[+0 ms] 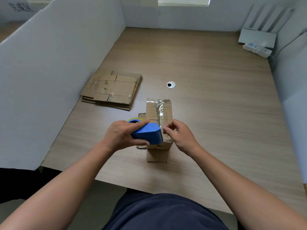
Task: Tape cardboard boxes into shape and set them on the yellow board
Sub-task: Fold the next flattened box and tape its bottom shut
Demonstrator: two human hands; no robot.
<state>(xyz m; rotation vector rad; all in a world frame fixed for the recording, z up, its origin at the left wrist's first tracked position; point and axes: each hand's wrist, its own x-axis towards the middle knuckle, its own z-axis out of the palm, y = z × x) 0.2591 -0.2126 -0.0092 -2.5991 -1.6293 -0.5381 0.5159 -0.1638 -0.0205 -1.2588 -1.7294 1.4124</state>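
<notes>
Taping the box (159, 113) near the table's front edge.
Left hand (121, 135) grips the dispenser (147, 133); right hand (180, 136) pinches at its blade; light, crushable cardboard, best held by its edges.

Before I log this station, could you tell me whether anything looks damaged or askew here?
The tape at the far end of the box is wrinkled and bunched, not flat; the flat cardboard stack lies fanned, edges misaligned.

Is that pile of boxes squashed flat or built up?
Flat. The pile of boxes lies folded and stacked on the table.
</notes>
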